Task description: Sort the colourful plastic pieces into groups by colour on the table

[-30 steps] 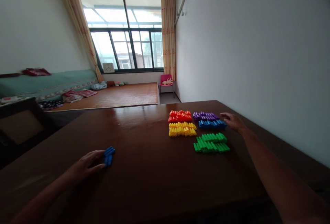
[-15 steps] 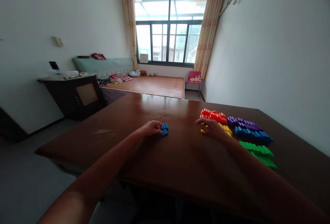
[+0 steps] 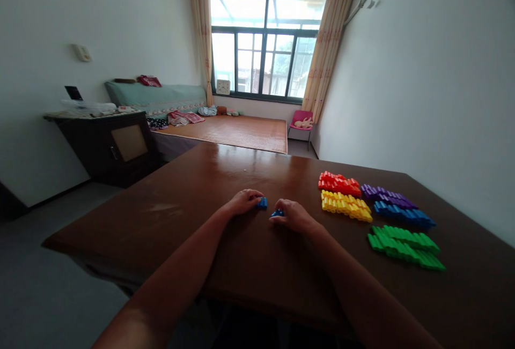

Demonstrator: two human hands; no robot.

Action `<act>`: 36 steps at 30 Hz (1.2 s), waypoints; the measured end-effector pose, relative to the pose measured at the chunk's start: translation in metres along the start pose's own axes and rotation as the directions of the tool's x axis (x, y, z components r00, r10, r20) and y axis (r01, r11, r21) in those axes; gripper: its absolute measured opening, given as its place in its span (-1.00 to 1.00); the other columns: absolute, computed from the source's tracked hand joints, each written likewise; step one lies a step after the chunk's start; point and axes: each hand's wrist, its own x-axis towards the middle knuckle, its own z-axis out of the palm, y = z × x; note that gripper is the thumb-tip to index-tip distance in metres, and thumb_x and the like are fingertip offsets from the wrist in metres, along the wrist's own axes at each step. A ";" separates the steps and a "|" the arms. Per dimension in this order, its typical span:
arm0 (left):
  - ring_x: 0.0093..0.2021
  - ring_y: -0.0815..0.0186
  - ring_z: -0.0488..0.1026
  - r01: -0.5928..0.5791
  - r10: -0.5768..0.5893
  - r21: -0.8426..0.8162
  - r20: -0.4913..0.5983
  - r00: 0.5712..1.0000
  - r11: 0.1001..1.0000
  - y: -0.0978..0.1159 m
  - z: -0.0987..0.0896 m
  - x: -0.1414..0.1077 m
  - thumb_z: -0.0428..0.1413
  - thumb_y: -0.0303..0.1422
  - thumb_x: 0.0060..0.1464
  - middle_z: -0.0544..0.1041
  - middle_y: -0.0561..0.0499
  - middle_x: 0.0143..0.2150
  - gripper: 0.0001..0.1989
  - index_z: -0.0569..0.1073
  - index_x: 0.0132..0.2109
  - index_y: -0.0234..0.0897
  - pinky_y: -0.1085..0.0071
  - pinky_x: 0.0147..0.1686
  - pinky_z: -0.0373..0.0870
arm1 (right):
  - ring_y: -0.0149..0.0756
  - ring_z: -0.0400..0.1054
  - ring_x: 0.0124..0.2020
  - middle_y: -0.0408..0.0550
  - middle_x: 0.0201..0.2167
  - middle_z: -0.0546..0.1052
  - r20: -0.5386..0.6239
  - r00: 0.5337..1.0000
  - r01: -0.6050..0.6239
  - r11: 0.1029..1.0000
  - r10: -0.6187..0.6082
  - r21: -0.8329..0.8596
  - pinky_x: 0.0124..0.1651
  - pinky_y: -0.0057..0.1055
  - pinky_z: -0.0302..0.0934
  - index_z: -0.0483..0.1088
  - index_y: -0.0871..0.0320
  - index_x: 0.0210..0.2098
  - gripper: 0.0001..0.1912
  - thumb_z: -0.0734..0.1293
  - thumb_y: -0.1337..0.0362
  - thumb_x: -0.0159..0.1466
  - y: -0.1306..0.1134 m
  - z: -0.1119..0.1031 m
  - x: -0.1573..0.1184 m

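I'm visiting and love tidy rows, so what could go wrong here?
The left hand and right hand are close together, so they might bump and scatter the small blue pieces by them. The right forearm lies near the green pieces; a sideways sweep could disturb their rows.

A square white clock (image 3: 222,87) stands on the sill of a dark-framed window (image 3: 265,43), with a patterned curtain (image 3: 200,27) at each side. Below it is a bed (image 3: 241,130) with crumpled cloths (image 3: 185,118) near its pale green headboard (image 3: 161,95). A pink chair (image 3: 301,116) bears a pale doll-like figure (image 3: 303,123); a dark cabinet (image 3: 100,137) stands at far left, near the wall.
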 end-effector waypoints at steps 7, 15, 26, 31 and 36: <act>-0.02 0.17 0.41 -0.083 0.077 0.121 0.054 0.996 0.989 0.012 -0.004 -0.006 0.24 -0.13 -0.08 0.48 -0.08 0.03 -0.51 0.51 0.03 -0.17 0.31 0.05 0.30 | -0.22 0.35 -0.05 0.03 0.04 0.44 0.039 0.987 0.152 0.988 -0.153 0.033 0.03 -0.29 0.17 0.39 0.08 0.04 -0.56 0.38 0.14 0.17 0.011 -0.032 -0.016; -0.06 0.20 0.42 -0.080 0.077 0.173 0.028 0.997 0.982 0.009 0.002 -0.003 0.10 -0.20 0.06 0.54 -0.01 -0.04 -0.67 0.52 -0.04 -0.14 0.33 -0.02 0.33 | -0.17 0.37 -0.07 0.03 -0.07 0.48 0.160 0.963 0.216 0.976 -0.218 0.027 -0.01 -0.34 0.20 0.46 0.14 -0.07 -0.57 0.45 0.11 0.09 0.013 -0.022 -0.014; -0.10 0.21 0.46 -0.067 0.067 0.003 -0.004 0.998 0.998 0.028 0.020 0.021 0.11 -0.29 -0.05 0.47 -0.02 -0.04 -0.65 0.46 -0.05 -0.17 0.30 -0.10 0.46 | -0.35 0.37 -0.36 -0.12 -0.27 0.50 -0.120 0.988 -0.080 0.985 0.099 0.155 -0.30 -0.46 0.23 0.43 0.12 -0.13 -0.48 0.53 0.13 -0.07 0.094 -0.133 -0.101; -0.03 0.21 0.44 -0.174 0.175 -0.098 -0.001 0.985 0.980 0.084 0.042 0.062 0.09 -0.38 -0.07 0.42 -0.04 -0.01 -0.65 0.47 -0.07 -0.22 0.28 -0.04 0.46 | -0.28 0.41 -0.24 -0.04 -0.21 0.54 -0.395 0.801 -0.423 0.892 0.450 0.159 -0.20 -0.42 0.27 0.45 0.14 -0.14 -0.57 0.48 0.24 -0.02 0.216 -0.209 -0.148; -0.07 0.26 0.45 -0.275 0.288 -0.199 0.041 0.957 0.941 0.164 0.079 0.113 0.08 -0.43 -0.06 0.43 -0.05 -0.03 -0.64 0.46 -0.05 -0.23 0.30 -0.04 0.45 | -0.27 0.43 -0.20 0.00 -0.17 0.55 -0.392 0.757 -0.475 0.853 0.522 0.219 -0.14 -0.40 0.30 0.45 0.17 -0.10 -0.56 0.46 0.31 -0.01 0.290 -0.211 -0.166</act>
